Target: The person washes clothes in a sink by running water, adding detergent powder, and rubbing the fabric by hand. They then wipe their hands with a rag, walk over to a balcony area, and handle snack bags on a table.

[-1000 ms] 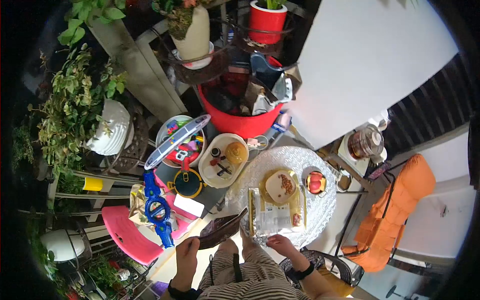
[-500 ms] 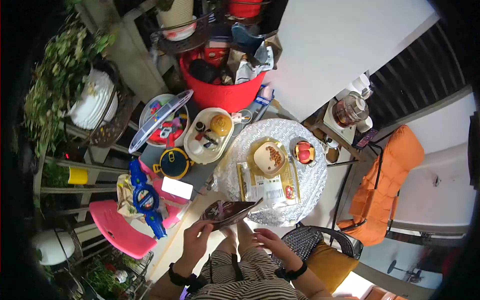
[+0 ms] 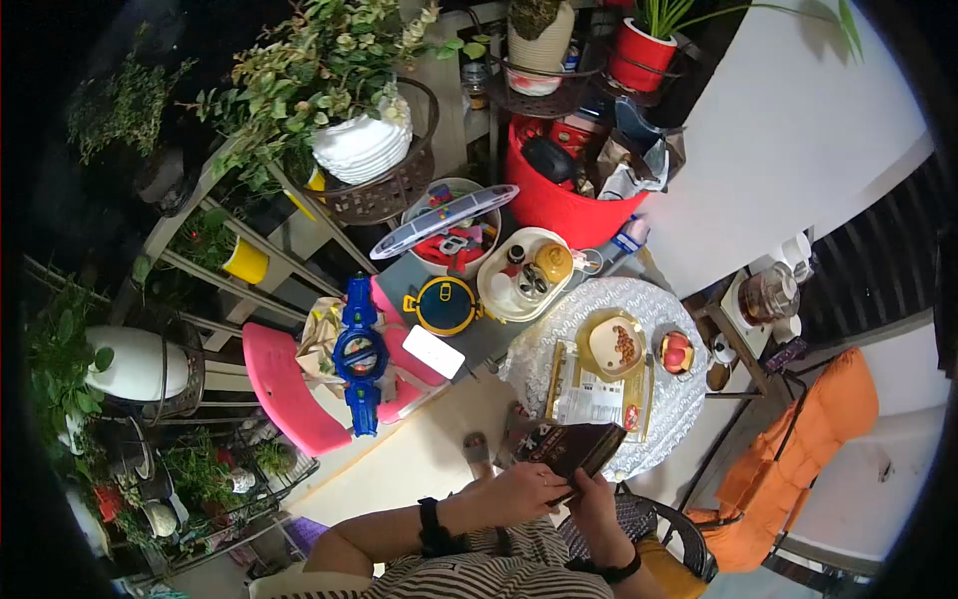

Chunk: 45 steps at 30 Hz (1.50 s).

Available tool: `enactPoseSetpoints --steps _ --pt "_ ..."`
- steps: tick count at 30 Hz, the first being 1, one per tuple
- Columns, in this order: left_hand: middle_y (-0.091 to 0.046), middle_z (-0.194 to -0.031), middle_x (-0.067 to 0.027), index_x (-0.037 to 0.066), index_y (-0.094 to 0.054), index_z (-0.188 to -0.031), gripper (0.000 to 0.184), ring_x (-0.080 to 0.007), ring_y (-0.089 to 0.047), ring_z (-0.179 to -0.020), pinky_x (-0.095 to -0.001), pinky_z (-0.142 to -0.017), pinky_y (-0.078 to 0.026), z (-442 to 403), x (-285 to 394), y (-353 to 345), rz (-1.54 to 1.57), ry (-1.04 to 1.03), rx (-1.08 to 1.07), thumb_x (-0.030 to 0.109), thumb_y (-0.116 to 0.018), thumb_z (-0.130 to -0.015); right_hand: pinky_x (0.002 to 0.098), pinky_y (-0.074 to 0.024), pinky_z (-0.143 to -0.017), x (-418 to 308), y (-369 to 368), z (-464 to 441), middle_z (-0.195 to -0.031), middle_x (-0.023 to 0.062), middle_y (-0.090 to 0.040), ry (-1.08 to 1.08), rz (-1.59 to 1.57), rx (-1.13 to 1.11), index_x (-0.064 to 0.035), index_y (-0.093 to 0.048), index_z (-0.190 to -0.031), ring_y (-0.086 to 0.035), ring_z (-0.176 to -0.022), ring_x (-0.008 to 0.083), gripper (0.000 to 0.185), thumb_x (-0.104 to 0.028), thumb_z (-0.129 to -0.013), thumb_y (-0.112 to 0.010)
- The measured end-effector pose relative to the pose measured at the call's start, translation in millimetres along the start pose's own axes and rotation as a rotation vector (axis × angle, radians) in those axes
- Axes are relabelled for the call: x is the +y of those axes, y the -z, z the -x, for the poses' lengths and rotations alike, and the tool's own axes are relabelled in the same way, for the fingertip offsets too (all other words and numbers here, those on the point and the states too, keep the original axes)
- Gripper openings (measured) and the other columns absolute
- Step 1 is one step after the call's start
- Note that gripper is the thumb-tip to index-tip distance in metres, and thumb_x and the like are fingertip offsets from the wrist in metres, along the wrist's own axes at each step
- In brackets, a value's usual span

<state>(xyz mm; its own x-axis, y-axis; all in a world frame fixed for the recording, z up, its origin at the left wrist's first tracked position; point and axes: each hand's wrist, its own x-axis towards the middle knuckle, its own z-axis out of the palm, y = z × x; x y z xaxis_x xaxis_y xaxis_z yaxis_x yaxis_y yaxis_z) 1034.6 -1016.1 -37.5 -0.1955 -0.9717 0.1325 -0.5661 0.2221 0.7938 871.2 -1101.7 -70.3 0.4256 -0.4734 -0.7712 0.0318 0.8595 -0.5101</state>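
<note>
A flat dark brown packet [image 3: 574,449] with pale printing is held low in front of my body, near the front edge of the round table. My left hand [image 3: 532,492] is closed on its near left edge. Beside it, my right hand [image 3: 595,501] is closed on the near edge too, thumb along the packet. The two hands almost touch. Just beyond lies a gold-edged clear bag [image 3: 599,397] with a white label, on the round table. A cream bowl [image 3: 602,344] with brown pieces sits behind that bag, and a small bowl of red fruit [image 3: 677,352] stands to its right.
The round table [image 3: 664,429] has a lacy cover. Left of it are a white phone-like slab [image 3: 433,351], a dark round lidded pot [image 3: 445,304], a cream tray [image 3: 494,290], a blue watch-shaped toy [image 3: 360,354] and a pink chair [image 3: 284,389]. A wicker chair [image 3: 639,519] is close on my right.
My right hand, apart and loosely open before, has come onto the packet beside my left hand. The left hand and packet have moved right. The view has shifted left.
</note>
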Motion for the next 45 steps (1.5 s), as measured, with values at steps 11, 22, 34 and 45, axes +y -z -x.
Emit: enactPoseSetpoints --steps 11,22,34,45 --pt "-0.062 -0.097 -0.0162 0.007 -0.057 -0.106 0.038 -0.0323 -0.059 -0.090 -0.0433 -0.081 -0.046 53.9 -144.6 47.5 -0.270 0.895 0.252 0.034 -0.060 -0.080 0.0348 -0.0473 -0.082 -28.4 21.3 -14.7 -0.110 0.0105 -0.055 0.232 0.022 0.043 0.0003 -0.043 -0.120 -0.056 -0.098 0.0221 0.031 -0.007 -0.090 -0.046" --pt "-0.058 -0.107 -0.0192 0.004 -0.055 -0.111 0.049 -0.0345 -0.053 -0.104 -0.0425 -0.089 -0.042 69.5 -200.9 5.0 -0.213 0.872 0.184 0.040 -0.062 -0.078 0.0278 -0.0439 -0.082 -98.0 -4.5 -92.7 -0.106 0.0040 -0.058 0.354 0.029 -0.005 -0.0023 -0.052 -0.112 -0.054 -0.096 0.0152 0.024 -0.010 -0.090 -0.053" --pt "-0.060 -0.109 -0.0091 0.001 -0.053 -0.117 0.033 -0.0171 -0.059 -0.100 -0.0299 -0.086 -0.047 40.9 -158.5 35.0 0.894 0.735 0.555 0.017 -0.055 -0.089 0.0364 -0.0437 -0.093 -53.8 67.6 -208.4 -0.118 0.0093 -0.054 0.172 -0.048 -0.021 -0.0031 -0.042 -0.123 -0.054 -0.107 0.0233 0.034 -0.003 -0.089 -0.047" --pt "-0.065 -0.094 -0.0022 0.011 -0.059 -0.107 0.033 -0.0137 -0.062 -0.077 -0.0278 -0.066 -0.047 301.3 -168.2 -1.1 0.854 1.551 0.514 0.034 -0.057 -0.083 0.0332 -0.0498 -0.077 -45.0 77.9 -178.5 -0.109 0.0022 -0.059 -0.043 0.109 0.104 -0.0131 -0.050 -0.117 -0.059 -0.094 0.0186 0.036 -0.024 -0.085 -0.061"
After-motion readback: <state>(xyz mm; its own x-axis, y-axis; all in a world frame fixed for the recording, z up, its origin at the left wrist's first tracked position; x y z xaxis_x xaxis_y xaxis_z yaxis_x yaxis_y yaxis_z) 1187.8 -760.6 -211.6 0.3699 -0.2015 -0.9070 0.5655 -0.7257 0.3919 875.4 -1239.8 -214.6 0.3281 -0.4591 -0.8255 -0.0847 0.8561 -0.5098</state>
